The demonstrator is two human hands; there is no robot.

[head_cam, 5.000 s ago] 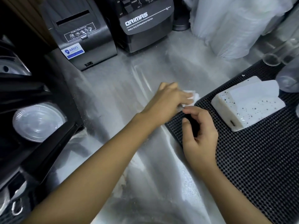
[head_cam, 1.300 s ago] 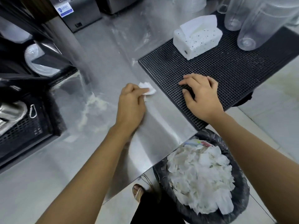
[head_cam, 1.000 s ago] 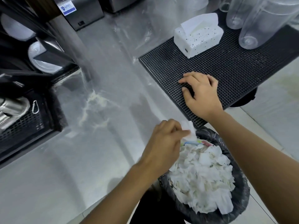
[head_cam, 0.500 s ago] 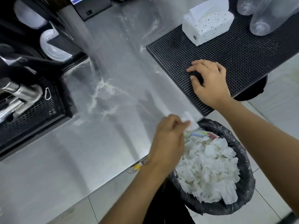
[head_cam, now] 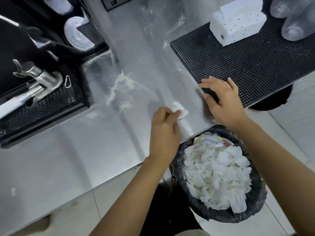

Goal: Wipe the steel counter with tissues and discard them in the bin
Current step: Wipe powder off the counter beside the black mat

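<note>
My left hand (head_cam: 163,132) pinches a small crumpled white tissue (head_cam: 232,110) against the steel counter (head_cam: 95,150), near its front edge. White powdery smears (head_cam: 119,87) lie on the counter a little beyond and to the left of the tissue. My right hand (head_cam: 221,101) grips the near left corner of the black rubber mat (head_cam: 247,65). Below the counter edge stands a black-lined bin (head_cam: 221,217), heaped with used white tissues. A speckled white tissue box (head_cam: 237,26) sits at the far side of the mat.
Clear plastic cups (head_cam: 294,19) stand on the mat at the far right. On the left is a black perforated drip tray (head_cam: 39,106) with a steel spout (head_cam: 42,79) over it. A clear plastic lid (head_cam: 76,33) lies behind it. Tiled floor shows below.
My left hand, which hovered with the tissue over the bin's rim, has moved back up onto the counter with the tissue still in it. My right hand stayed on the mat's corner.
</note>
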